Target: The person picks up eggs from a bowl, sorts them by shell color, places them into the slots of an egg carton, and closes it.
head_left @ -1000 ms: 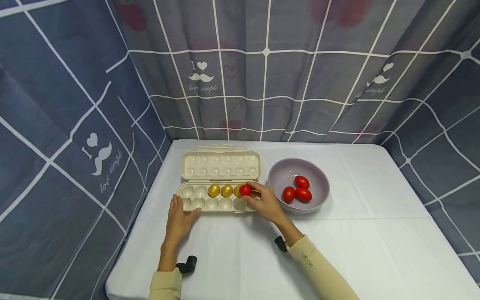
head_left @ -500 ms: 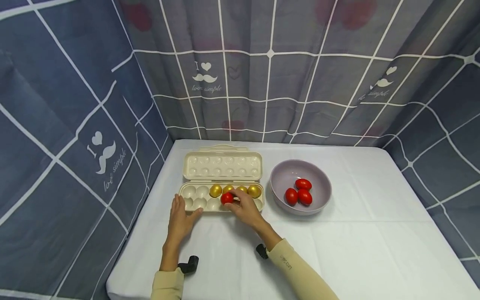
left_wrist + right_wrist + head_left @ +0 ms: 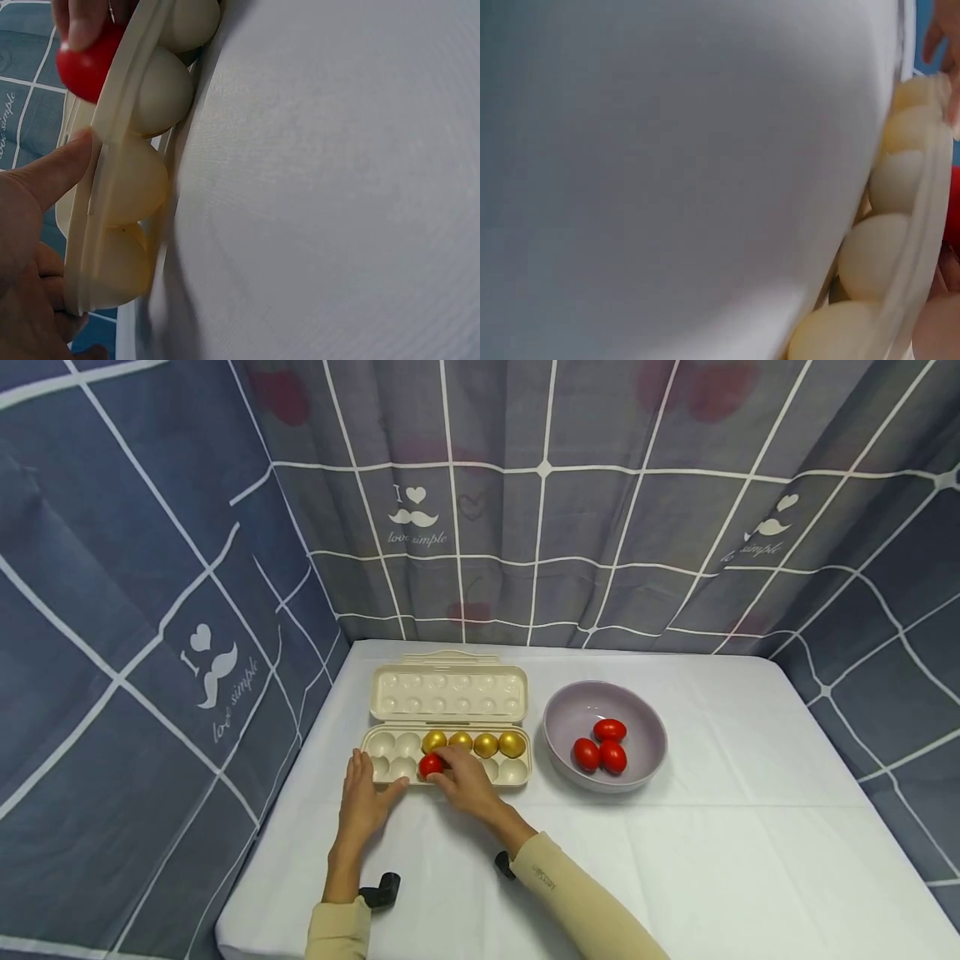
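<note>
My right hand [image 3: 468,785] pinches a red egg [image 3: 430,766] at the front row of a cream egg carton [image 3: 517,782], at the third cup from the left. In the left wrist view that red egg [image 3: 84,69] sits behind the rim under the fingertips. Whether it rests fully in its cup is unclear. My left hand [image 3: 362,806] holds the carton's left front corner. Its thumb [image 3: 64,165] presses on the front rim, with the other fingers at the end. Several golden eggs [image 3: 512,744] fill the back row from the third cup rightward.
Right of the carton stands a mauve bowl [image 3: 652,760] with three red eggs [image 3: 612,757] in it. The carton's lid [image 3: 450,691] lies open toward the back. A white cloth [image 3: 712,860] covers the table, and checked curtains [image 3: 495,510] hang behind and at both sides.
My right hand has carried the red egg leftward over the carton and down to the front row's third cup. The left hand stays at the corner. The head view has shifted slightly.
</note>
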A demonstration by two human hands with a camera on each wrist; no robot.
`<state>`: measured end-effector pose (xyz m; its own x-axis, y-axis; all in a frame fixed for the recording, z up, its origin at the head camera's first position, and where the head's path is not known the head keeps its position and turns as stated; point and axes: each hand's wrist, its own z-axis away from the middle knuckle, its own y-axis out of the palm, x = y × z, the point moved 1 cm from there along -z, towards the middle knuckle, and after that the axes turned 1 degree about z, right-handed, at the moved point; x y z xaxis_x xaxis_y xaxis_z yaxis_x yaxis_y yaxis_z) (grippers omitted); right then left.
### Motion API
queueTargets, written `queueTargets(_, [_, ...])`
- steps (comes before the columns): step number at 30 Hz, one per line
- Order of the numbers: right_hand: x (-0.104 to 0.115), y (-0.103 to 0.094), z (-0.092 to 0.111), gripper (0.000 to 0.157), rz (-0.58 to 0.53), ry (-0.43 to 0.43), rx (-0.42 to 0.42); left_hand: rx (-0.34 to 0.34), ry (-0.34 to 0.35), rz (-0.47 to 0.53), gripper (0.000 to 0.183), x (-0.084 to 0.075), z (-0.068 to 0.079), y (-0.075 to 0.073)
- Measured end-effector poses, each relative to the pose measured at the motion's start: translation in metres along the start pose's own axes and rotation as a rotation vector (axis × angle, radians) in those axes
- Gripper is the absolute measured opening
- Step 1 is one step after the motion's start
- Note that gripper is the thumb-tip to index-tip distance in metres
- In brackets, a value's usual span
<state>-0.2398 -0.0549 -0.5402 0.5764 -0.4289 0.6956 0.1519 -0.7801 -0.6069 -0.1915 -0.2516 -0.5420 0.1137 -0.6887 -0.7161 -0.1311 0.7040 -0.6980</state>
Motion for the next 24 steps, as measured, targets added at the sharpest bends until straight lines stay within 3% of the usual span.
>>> queueTargets(7, [0.0061, 0.0058, -0.0040, 0.033, 0.204, 0.010, 0.024, -0.002, 0.010, -0.002, 0.099, 0.0009, -0.0006, 0.0002])
queueTargets(16, [0.0068, 0.0068, -0.0068, 0.036, 0.195, 0.088, 0.046, -0.002, 0.014, 0.000, 0.099, 0.0032, 0.0003, 0.0003])
queueTargets(24, [0.0069, 0.0031, -0.0059, 0.034, 0.192, 0.056, 0.078, -0.001, 0.010, 0.000, 0.099, 0.0043, -0.0003, 0.0021])
